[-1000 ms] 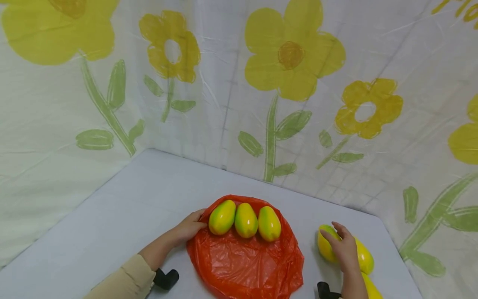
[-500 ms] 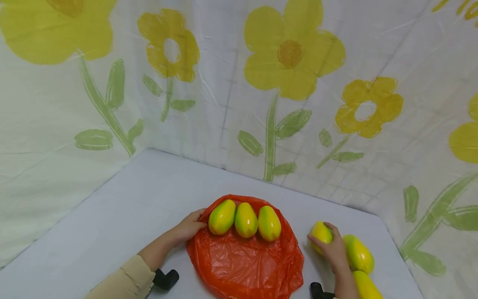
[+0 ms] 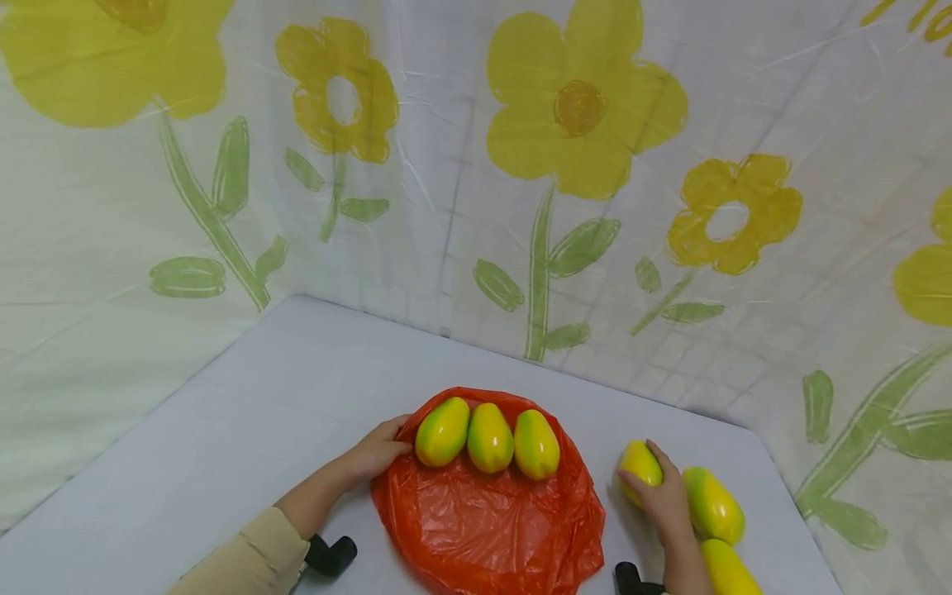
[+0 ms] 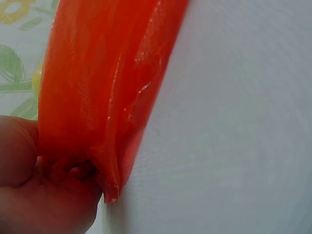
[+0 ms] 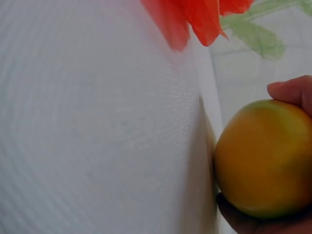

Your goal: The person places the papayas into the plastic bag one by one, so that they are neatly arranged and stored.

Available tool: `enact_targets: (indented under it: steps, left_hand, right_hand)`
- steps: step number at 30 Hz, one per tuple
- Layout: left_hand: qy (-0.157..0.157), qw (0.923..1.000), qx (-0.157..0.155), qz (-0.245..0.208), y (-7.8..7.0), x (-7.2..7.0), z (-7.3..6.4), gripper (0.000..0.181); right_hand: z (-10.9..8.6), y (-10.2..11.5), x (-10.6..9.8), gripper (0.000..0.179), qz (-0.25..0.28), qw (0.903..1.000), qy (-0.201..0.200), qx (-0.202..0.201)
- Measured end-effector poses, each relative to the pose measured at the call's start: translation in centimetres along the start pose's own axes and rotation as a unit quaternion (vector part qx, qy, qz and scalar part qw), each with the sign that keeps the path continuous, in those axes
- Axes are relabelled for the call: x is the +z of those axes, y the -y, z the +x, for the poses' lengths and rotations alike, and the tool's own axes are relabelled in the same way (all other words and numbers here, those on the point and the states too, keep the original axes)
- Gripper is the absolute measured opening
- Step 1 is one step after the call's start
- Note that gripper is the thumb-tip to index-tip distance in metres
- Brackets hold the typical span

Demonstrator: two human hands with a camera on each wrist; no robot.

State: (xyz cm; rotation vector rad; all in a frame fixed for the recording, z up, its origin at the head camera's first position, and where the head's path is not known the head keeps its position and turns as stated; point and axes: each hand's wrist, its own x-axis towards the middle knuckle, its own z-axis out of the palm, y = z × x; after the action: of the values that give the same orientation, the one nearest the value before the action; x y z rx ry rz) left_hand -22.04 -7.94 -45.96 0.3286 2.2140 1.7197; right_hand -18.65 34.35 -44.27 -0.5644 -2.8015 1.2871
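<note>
Right grip [image 3: 667, 497] curled round fruit [image 3: 641, 464] | left grip [image 3: 378, 452] pinches red bag [image 3: 483, 525]

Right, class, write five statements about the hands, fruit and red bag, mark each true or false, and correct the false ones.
1. Three fruits lie in a row at the far side of the red bag. True.
2. The left hand holds a fruit. False: it grips the bag's edge.
3. The right hand grips one fruit. True.
4. That gripped fruit is inside the bag. False: it is apart from the bag.
5. Two more fruits lie beside the right forearm. True.
</note>
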Motion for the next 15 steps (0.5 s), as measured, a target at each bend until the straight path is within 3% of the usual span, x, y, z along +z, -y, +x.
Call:
enact_targets:
  steps: [15]
  left_hand:
    - [-0.003, 0.9999, -0.009, -0.004, 0.01, 0.02, -0.01, 0.047]
  right_hand:
    - [-0.65, 0.98, -0.16, 0.082, 0.021, 0.9997, -0.012, 0.011]
